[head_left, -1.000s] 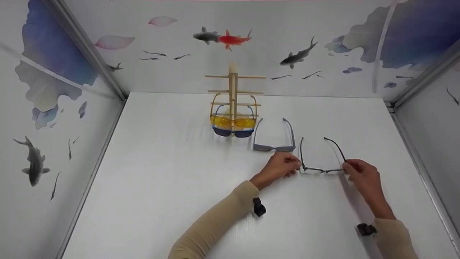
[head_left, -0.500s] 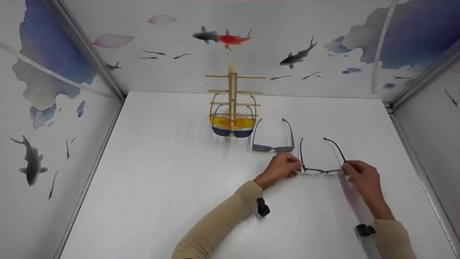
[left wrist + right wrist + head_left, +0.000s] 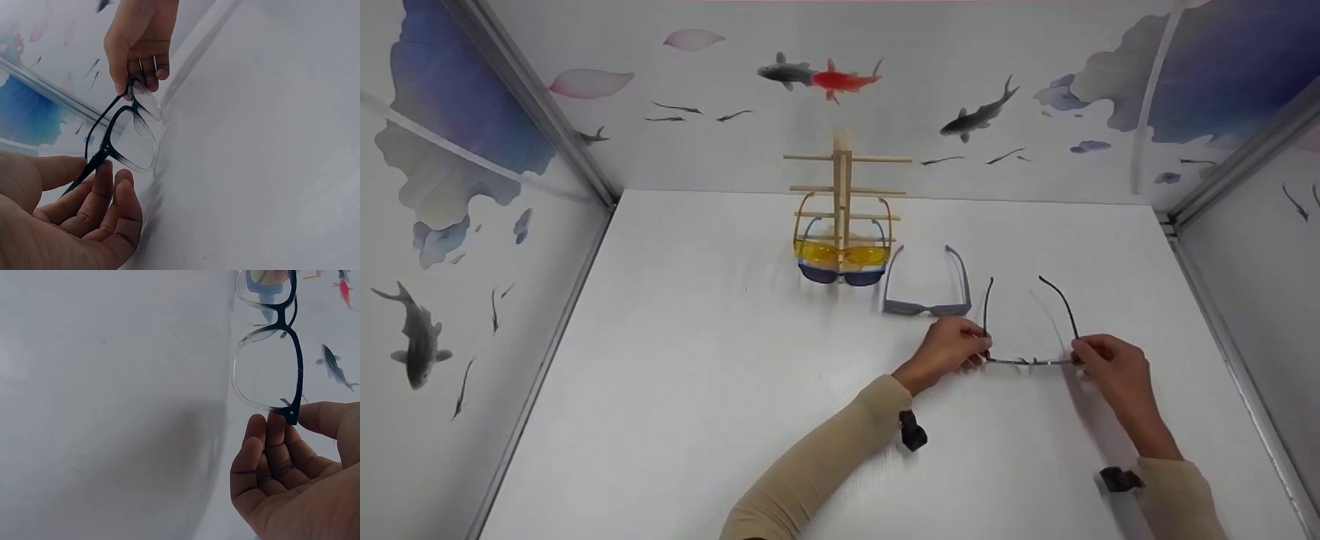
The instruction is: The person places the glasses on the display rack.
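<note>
A pair of black-topped eyeglasses (image 3: 1027,362) with clear lower rims is held between both hands at the right of the table. My left hand (image 3: 952,346) pinches the left hinge between thumb and fingers, and my right hand (image 3: 1117,367) pinches the right one. Both temples are unfolded and point away toward the back wall. In the left wrist view the front of the eyeglasses (image 3: 130,140) stands upright with the lenses facing sideways. The right wrist view shows thumb and fingertips at the frame corner (image 3: 292,413).
Grey-blue sunglasses (image 3: 926,308) lie unfolded just left of the eyeglasses. Behind them stands a wooden rack (image 3: 842,176) with several crossbars, bearing yellow-lensed glasses (image 3: 866,256) and dark-lensed blue glasses (image 3: 819,274). White panels printed with fish enclose the white table (image 3: 675,390).
The eyeglasses have tilted: their temple tips are raised and moved slightly back, while the front has come a little nearer. Both hands keep hold and have barely moved.
</note>
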{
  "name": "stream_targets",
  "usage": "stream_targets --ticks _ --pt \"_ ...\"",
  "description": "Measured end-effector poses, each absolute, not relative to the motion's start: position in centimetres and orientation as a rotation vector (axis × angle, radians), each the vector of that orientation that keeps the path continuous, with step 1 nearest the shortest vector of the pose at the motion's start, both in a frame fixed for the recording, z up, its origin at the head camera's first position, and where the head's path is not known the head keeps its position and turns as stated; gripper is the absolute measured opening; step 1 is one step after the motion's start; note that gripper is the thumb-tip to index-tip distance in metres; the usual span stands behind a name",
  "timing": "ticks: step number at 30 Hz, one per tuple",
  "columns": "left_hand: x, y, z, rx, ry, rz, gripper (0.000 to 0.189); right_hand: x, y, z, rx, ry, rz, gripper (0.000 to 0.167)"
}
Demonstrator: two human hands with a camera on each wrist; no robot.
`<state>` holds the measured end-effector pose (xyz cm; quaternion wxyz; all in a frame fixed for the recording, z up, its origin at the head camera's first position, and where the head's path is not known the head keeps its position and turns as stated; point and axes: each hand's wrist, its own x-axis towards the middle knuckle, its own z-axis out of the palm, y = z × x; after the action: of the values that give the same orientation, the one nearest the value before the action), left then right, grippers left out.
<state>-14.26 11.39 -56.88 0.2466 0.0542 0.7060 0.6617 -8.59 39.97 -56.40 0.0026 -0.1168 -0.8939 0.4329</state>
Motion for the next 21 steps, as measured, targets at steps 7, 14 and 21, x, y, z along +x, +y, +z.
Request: stream_targets --ticks 7,14,21 --pt "-14.3 10.8 -56.4 0.165 1.930 1.816 0.011 -8.2 39.4 -55.3 -0.305 -2.763 1.355 0.041" --pt "-14.3 9.6 -55.5 0.230 1.973 1.823 0.014 -8.0 38.6 -54.3 -0.228 -2.726 1.345 0.037" --pt "-14.2 8.3 -54.6 0.255 1.996 1.817 0.019 -8.0 37.5 -53.6 -0.213 -2.733 1.332 0.036"
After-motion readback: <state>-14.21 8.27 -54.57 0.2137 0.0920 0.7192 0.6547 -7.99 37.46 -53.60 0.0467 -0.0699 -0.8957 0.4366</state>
